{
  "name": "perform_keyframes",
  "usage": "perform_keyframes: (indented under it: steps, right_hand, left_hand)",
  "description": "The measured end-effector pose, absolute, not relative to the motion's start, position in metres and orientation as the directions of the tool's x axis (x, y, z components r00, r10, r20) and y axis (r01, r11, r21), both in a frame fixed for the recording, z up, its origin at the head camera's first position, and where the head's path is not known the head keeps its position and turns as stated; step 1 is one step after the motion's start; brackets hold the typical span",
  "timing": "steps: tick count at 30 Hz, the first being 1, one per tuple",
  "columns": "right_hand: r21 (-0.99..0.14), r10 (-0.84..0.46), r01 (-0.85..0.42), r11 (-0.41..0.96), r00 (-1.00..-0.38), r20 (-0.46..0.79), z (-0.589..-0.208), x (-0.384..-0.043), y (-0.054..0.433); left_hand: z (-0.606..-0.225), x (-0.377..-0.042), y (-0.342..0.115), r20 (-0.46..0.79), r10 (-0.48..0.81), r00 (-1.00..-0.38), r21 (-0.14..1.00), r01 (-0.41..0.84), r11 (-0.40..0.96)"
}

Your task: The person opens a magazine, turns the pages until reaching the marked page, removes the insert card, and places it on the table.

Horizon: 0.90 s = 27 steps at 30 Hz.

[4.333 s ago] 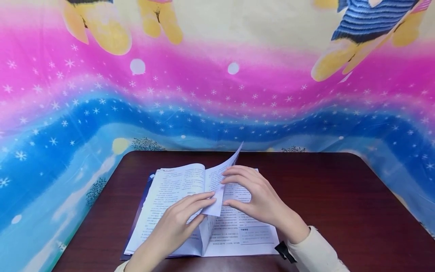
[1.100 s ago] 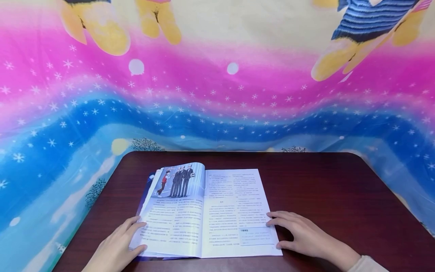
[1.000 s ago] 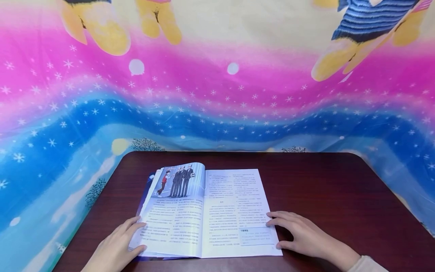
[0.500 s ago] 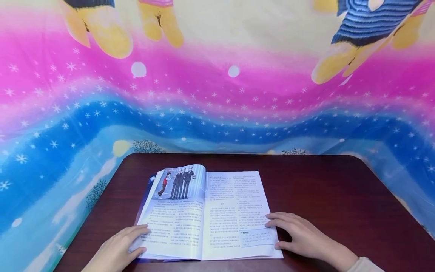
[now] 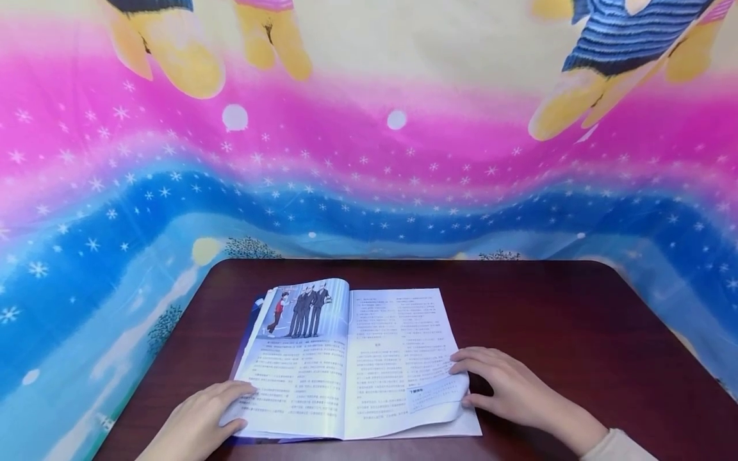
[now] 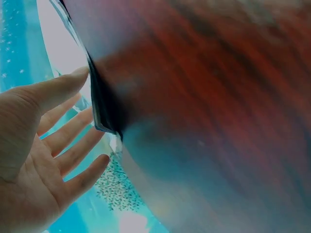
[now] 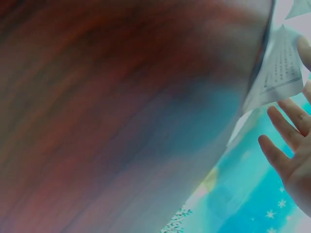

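An open magazine (image 5: 377, 378) lies on the table, with a colour picture of several standing figures at the top of its left page. My left hand (image 5: 198, 416) rests at the lower left edge, thumb and fingertips on the page. In the left wrist view, that hand's fingers (image 6: 73, 160) are spread and fairly straight beside the magazine's edge. My right hand (image 5: 510, 387) pinches the right page near its lower outer corner. That corner is raised and curled, baring the sheet beneath. The lifted page (image 7: 282, 68) shows near the thumb in the right wrist view.
The dark red-brown wooden table (image 5: 548, 314) reaches out on both sides of the magazine. A printed cloth (image 5: 369, 160) in pink and blue, with snowflakes, hangs behind and around it. A blue cover edge (image 5: 254, 314) shows under the left pages.
Earlier both hands were over the middle with a page raised; it then lay flat on the left. Since half a second ago, my right hand has lifted the right page's lower corner. The left stayed put.
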State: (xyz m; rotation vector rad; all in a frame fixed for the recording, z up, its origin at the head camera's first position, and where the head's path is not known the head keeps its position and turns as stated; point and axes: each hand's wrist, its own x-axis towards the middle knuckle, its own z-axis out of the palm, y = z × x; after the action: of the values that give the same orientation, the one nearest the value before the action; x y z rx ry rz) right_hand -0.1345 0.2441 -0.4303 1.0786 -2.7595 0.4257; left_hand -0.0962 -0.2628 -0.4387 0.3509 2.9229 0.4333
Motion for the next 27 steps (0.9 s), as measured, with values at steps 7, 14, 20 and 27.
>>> perform_keyframes:
  steps: [7,14,20,27]
  right_hand:
    - [-0.203,-0.622,-0.691,0.694,-0.717,0.315,-0.421,-0.137,0.240]
    - [-0.233,-0.577,-0.667,0.708,-0.736,0.355,-0.416,-0.140,0.239]
    - [-0.239,-0.580,-0.705,0.667,-0.694,0.426,-0.410,-0.145,0.230]
    - [-0.266,-0.578,-0.726,0.634,-0.674,0.460,-0.404,-0.150,0.219]
  left_hand:
    - [-0.433,-0.093,-0.256,-0.051,0.273,-0.961,0.284,0.248,0.926]
    - [-0.423,-0.097,-0.237,0.022,0.238,-0.971,0.310,0.233,0.922]
    - [-0.416,-0.101,-0.223,0.122,0.257,-0.959,0.325,0.283,0.902]
    - [-0.412,-0.105,-0.206,0.233,0.324,-0.917,0.336,0.389,0.858]
